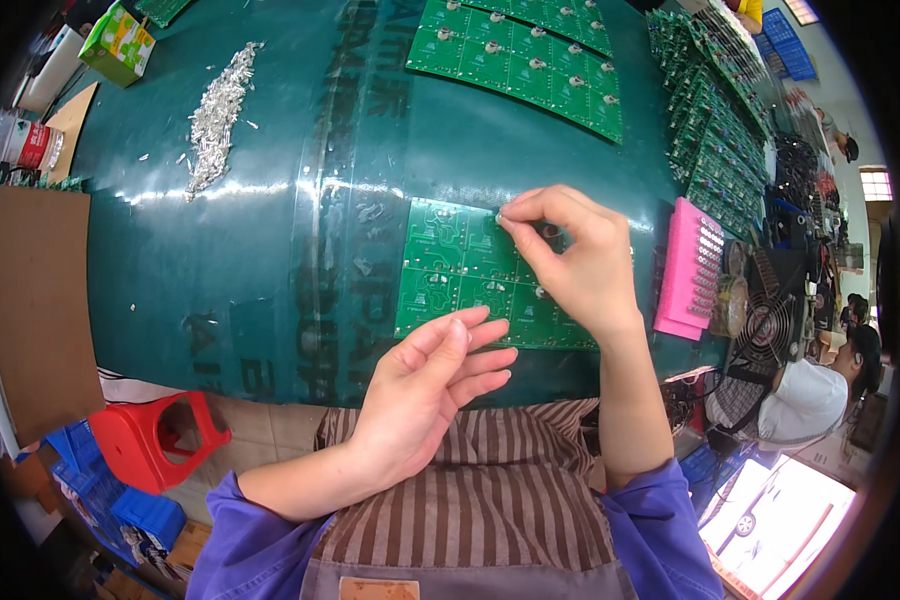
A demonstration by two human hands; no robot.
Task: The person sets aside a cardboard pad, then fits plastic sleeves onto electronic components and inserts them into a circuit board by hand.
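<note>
A green circuit board panel (432, 290) lies flat on the table in front of me, divided into several sections. Over its upper middle my right hand (575, 255) pinches a small pale component (501, 219) between thumb and index finger. What the fingertips hold is too small to name more exactly. At the panel's near edge, my left hand (420, 385) has its palm turned inward and its fingers stretched out and apart, with nothing visible in it. Part of the panel is hidden beneath both hands.
Small clear-and-silver parts (218, 125) form a heap at far left. More populated green panels (525, 60) lie beyond, with stacked boards (715, 130) at right. A pink foam block (678, 270) holds rows of small parts. A red stool (135, 445) stands below the table's left edge.
</note>
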